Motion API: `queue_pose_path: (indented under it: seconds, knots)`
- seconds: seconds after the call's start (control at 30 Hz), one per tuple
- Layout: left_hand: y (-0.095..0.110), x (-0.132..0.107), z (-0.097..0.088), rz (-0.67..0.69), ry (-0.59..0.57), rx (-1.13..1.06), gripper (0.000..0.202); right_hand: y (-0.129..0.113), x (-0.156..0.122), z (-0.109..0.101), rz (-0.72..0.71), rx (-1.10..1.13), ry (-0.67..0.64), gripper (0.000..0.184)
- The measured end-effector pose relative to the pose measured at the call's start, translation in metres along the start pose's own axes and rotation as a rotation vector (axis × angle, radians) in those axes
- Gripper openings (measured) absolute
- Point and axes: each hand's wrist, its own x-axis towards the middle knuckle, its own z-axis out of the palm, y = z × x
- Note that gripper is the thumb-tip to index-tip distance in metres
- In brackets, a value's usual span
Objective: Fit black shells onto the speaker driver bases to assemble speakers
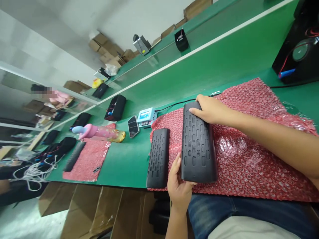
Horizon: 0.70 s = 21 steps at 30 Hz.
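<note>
I hold a long black speaker body (198, 144) with a slotted grille by both ends, over a pink bubble wrap sheet (249, 159). My left hand (178, 186) grips its near end, thumb on the side. My right hand (210, 109) is closed over its far end. A flat black grille panel (158, 157) lies on the bubble wrap just left of the speaker body, untouched.
A phone (133, 126) and a small blue-screened meter (146, 117) lie on the green bench (129, 159). A pink bottle (99, 132), more black speakers (115, 107) and a second bubble wrap sheet (87, 161) sit farther left. A large black speaker box (299, 46) stands at far right. Cardboard boxes (82, 209) stand below.
</note>
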Motion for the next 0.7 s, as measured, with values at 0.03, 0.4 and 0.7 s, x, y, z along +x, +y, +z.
queue_pose_path:
  seconds: [0.03, 0.4, 0.7]
  knots:
    - [0.0, 0.0, 0.0, 0.009, -0.007, -0.002, 0.066, -0.001, 0.0, 0.0, 0.006, 0.001, 0.001, 0.039]
    - [-0.008, 0.004, -0.004, 0.016, -0.043, -0.051, 0.067, -0.009, 0.002, -0.046, -0.172, 0.033, 0.084, 0.064]
    - [-0.008, 0.002, -0.007, 0.029, -0.038, 0.007, 0.062, -0.074, 0.002, -0.065, -0.536, -0.101, 0.187, 0.077]
